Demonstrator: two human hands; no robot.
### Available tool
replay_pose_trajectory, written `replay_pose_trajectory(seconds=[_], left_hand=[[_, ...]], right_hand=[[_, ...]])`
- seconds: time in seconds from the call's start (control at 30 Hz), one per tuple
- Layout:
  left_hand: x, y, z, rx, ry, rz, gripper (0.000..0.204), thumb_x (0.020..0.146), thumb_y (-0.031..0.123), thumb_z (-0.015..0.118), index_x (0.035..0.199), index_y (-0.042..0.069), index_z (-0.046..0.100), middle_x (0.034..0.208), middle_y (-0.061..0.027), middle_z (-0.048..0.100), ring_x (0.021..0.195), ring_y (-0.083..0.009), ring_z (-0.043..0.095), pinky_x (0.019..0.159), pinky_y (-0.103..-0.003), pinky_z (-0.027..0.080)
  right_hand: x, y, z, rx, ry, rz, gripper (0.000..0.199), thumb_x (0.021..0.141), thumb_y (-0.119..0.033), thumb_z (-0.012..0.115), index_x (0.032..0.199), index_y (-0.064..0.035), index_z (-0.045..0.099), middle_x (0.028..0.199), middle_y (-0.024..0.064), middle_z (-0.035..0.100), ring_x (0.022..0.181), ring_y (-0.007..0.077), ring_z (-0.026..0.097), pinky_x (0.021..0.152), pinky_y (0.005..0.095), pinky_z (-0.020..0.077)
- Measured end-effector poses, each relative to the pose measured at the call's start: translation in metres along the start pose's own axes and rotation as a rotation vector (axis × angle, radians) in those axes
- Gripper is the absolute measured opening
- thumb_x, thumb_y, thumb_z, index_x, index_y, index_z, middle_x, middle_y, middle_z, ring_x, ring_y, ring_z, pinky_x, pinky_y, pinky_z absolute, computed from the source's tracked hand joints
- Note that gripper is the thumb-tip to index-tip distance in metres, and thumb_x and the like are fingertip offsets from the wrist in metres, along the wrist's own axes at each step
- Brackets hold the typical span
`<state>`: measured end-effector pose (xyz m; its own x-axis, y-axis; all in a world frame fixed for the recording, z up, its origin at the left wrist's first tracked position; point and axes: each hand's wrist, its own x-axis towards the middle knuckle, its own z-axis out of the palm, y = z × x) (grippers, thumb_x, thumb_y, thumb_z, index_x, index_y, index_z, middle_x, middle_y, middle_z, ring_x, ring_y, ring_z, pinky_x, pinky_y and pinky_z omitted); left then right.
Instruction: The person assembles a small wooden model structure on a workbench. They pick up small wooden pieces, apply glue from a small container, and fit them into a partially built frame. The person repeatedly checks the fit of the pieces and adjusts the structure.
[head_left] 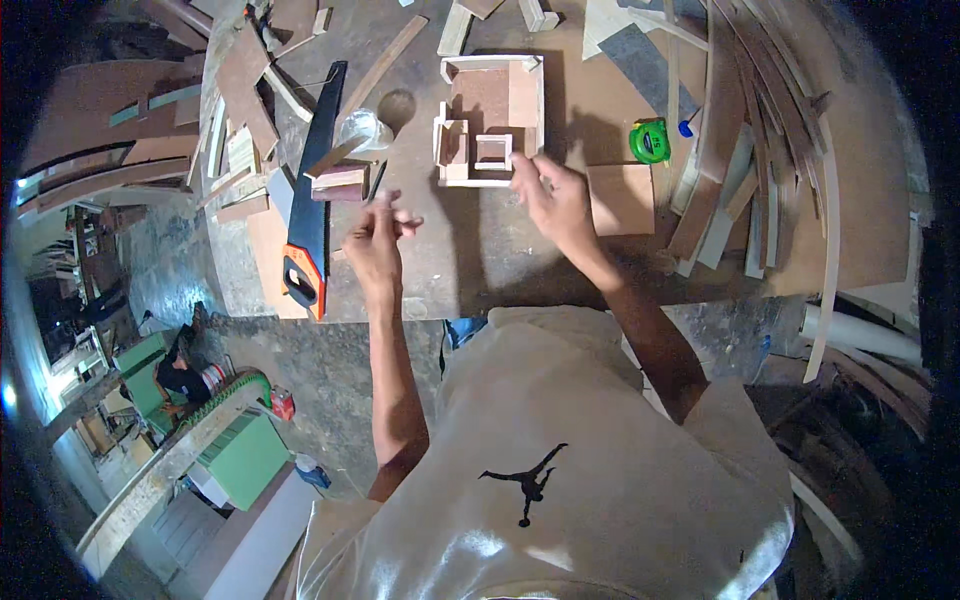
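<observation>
Shirt, pale, nearest. Surface beyond it carries saw at left, open box at centre. Right hand: fingers bent over box's near right corner; grip cannot be told. Left hand: curled, right of saw; grip likewise unclear. Small frame inside box.

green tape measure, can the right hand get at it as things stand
Probably yes: nothing seems to stand between the right hand and the green tape measure lying to the hand's right.

A woodworking shop, shown by the handsaw, tape measure and stacked wood strips.
</observation>
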<state>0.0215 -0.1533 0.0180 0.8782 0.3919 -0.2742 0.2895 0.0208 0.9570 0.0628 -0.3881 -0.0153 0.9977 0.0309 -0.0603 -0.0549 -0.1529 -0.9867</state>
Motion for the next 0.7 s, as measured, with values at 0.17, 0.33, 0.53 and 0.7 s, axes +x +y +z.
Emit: replay_pose_trajectory(seconds=[0.17, 0.33, 0.53, 0.7], left_hand=[[-0.006, -0.025, -0.002, -0.970, -0.129, -0.242, 0.045, 0.102, 0.034, 0.050, 0.126, -0.004, 0.056, 0.083, -0.0057, 0.069, 0.079, -0.0160, 0.068, 0.093, -0.036, 0.054], [-0.023, 0.008, 0.024, -1.561, -0.308, -0.269, 0.072, 0.099, 0.053, 0.045, 0.148, 0.001, 0.035, 0.148, -0.0154, 0.047, 0.144, -0.0260, 0.034, 0.122, -0.048, 0.022], [-0.024, 0.009, 0.014, -1.469, -0.555, -0.151, 0.075, 0.099, 0.046, 0.050, 0.154, 0.004, 0.021, 0.124, -0.0169, 0.059, 0.111, -0.0191, 0.058, 0.089, -0.031, 0.051], [-0.025, -0.016, 0.005, -1.670, -0.532, -0.127, 0.067, 0.104, 0.040, 0.042, 0.155, 0.005, 0.016, 0.068, -0.0067, 0.060, 0.034, -0.0025, 0.040, 0.030, -0.018, 0.033]], right_hand=[[-0.038, -0.001, 0.017, 0.175, -0.143, -0.227, 0.024, 0.098, -0.004, 0.054, 0.121, -0.0022, 0.063, 0.095, 0.0100, 0.072, 0.092, 0.0176, 0.069, 0.081, 0.0315, 0.0533], [-0.064, -0.006, 0.028, 0.143, -0.232, -0.168, 0.019, 0.098, -0.013, 0.062, 0.109, -0.0007, 0.070, 0.093, 0.0066, 0.074, 0.085, 0.0119, 0.069, 0.079, 0.0246, 0.0530], [-0.070, -0.015, 0.033, 0.297, -0.186, 0.108, 0.018, 0.095, -0.014, 0.066, 0.088, 0.0015, 0.067, 0.074, 0.0040, 0.067, 0.068, 0.0071, 0.062, 0.064, 0.0226, 0.0490], [-0.070, -0.005, 0.027, 0.235, -0.231, 0.005, 0.019, 0.096, -0.017, 0.066, 0.092, 0.0017, 0.068, 0.073, 0.0048, 0.067, 0.070, 0.0082, 0.063, 0.068, 0.0236, 0.0498]])
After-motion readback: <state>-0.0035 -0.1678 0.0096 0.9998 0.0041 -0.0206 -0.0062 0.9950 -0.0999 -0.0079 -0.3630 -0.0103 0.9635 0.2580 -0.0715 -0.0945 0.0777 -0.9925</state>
